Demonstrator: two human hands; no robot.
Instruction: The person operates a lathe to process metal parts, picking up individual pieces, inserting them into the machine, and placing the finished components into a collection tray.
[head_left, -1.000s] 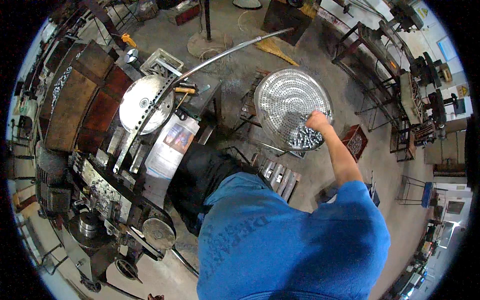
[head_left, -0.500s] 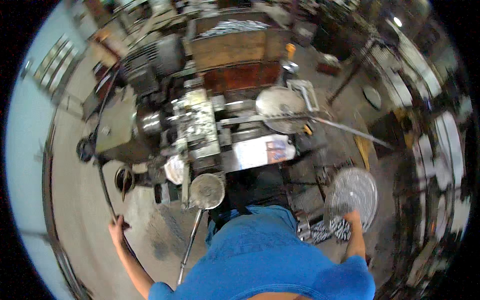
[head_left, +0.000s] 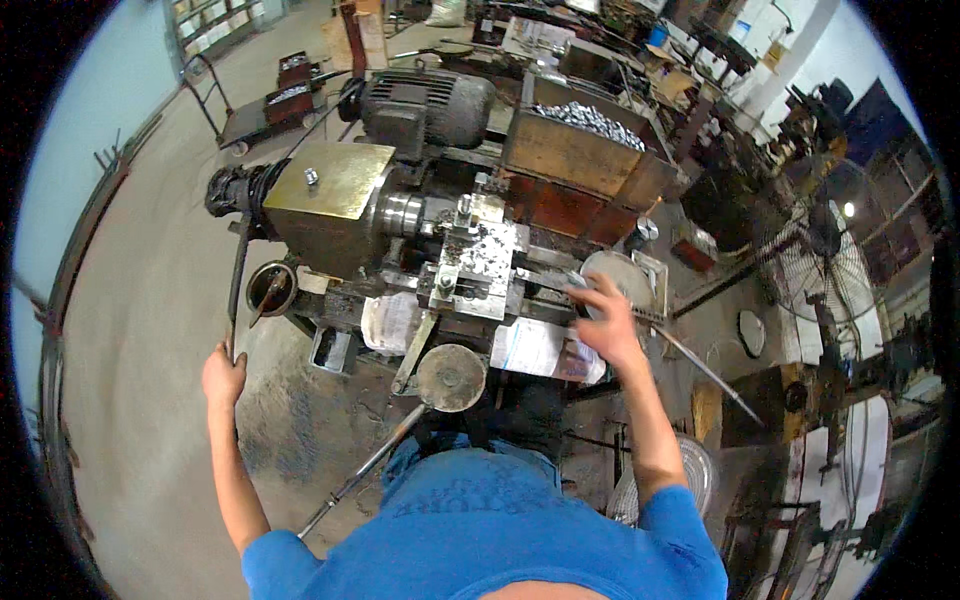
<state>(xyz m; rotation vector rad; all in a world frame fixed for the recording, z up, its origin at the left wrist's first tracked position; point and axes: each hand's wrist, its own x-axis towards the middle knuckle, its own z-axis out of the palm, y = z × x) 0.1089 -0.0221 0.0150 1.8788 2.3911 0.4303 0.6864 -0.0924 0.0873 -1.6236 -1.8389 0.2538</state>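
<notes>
My left hand (head_left: 225, 375) is closed around the lower end of a long dark rod (head_left: 238, 290), which rises past the left end of a metal lathe. My right hand (head_left: 608, 322) hangs over the lathe's right side, near a round, dusty metal plate (head_left: 617, 275). Its fingers are bent and apart, and I make out nothing between them. Between the hands, the lathe's headstock (head_left: 330, 190) carries a shiny spindle (head_left: 402, 214). Metal chips litter the tool slide (head_left: 485, 250). A round handwheel-like disc (head_left: 452, 378) sits in front of me.
Behind the lathe stand a motor (head_left: 428, 108) and a wooden box (head_left: 565, 150) heaped with small metal parts. A ridged round basket (head_left: 690, 475) is by my right elbow. Metal bars (head_left: 370, 465) (head_left: 710, 375) stick out at both sides. A fan (head_left: 825, 220) stands at right.
My right hand has left the small metal parts in the ridged basket and moved up and left over the lathe. My left hand keeps its grip on the rod. The view has shifted.
</notes>
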